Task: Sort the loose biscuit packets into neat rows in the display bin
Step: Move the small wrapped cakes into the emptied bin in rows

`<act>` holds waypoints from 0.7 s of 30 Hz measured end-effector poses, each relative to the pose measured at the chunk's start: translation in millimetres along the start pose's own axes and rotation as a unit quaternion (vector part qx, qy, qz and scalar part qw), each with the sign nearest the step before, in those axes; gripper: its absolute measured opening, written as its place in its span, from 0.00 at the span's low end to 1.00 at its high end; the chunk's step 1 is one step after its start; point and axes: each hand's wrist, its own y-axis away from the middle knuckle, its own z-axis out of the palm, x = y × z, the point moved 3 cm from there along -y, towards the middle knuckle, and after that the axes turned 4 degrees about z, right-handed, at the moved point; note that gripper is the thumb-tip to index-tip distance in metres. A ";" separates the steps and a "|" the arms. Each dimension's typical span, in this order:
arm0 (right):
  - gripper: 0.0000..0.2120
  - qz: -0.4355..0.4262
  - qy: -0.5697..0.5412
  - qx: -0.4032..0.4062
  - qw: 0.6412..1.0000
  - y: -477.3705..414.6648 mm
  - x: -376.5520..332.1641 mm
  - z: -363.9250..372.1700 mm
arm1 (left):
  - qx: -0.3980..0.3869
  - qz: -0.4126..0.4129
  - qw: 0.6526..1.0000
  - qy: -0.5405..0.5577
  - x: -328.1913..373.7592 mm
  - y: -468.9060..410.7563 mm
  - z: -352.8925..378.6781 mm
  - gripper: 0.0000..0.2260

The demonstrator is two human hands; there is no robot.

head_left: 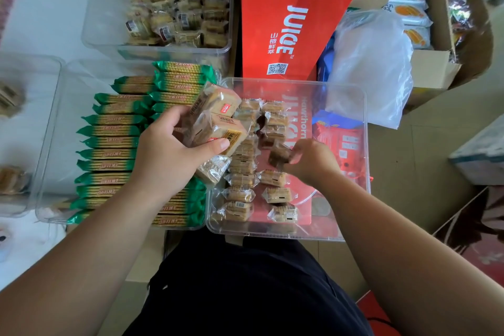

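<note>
Biscuit packets (215, 123) stacked in left grip (174, 153), single packet (278, 156) pinched by right grip (311, 161) in display bin (272, 234)

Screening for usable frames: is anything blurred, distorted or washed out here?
Head view: the right hand and its pinched packet are motion-blurred; the packets in the left hand are sharp; wide-angle distortion bows the display bin; the top-left corner is smeared.

L hand (169, 153), R hand (309, 161), forearms (95, 240) bare, blk garment (245, 286) over lap
</note>
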 end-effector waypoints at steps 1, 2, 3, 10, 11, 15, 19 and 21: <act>0.19 -0.007 0.013 -0.017 1.000 1.6 0.6 -1.3 | 0.000 -0.001 1.000 0.003 -0.1 0.1 0.3 0.26; 0.22 -0.020 0.026 -0.041 0.999 3.2 0.1 -1.2 | 0.000 -0.002 1.000 0.005 -0.1 0.0 0.5 0.27; 0.25 -0.041 0.035 -0.062 0.997 4.9 -1.0 -0.5 | -0.001 -0.002 1.000 0.005 -0.4 -0.3 0.6 0.27; 0.39 -0.199 0.175 -0.080 0.961 12.4 -10.1 -0.9 | -0.002 -0.002 1.000 -0.007 0.6 -2.0 -0.5 0.28; 0.41 -0.209 0.189 -0.085 0.956 12.8 -10.4 -0.4 | -0.005 -0.002 1.000 -0.010 1.1 -1.9 -0.4 0.28; 0.37 -0.224 0.205 -0.079 0.949 13.4 -12.9 -5.2 | -0.011 0.002 1.000 -0.022 2.0 -1.7 -0.1 0.25; 0.40 -0.234 0.230 -0.067 0.942 18.5 -14.1 -8.8 | -0.017 0.009 0.999 -0.039 2.5 -2.0 -0.4 0.23; 0.45 -0.231 0.260 -0.077 0.934 19.8 -11.8 -7.2 | -0.021 0.011 0.999 -0.042 2.3 -2.7 -0.9 0.23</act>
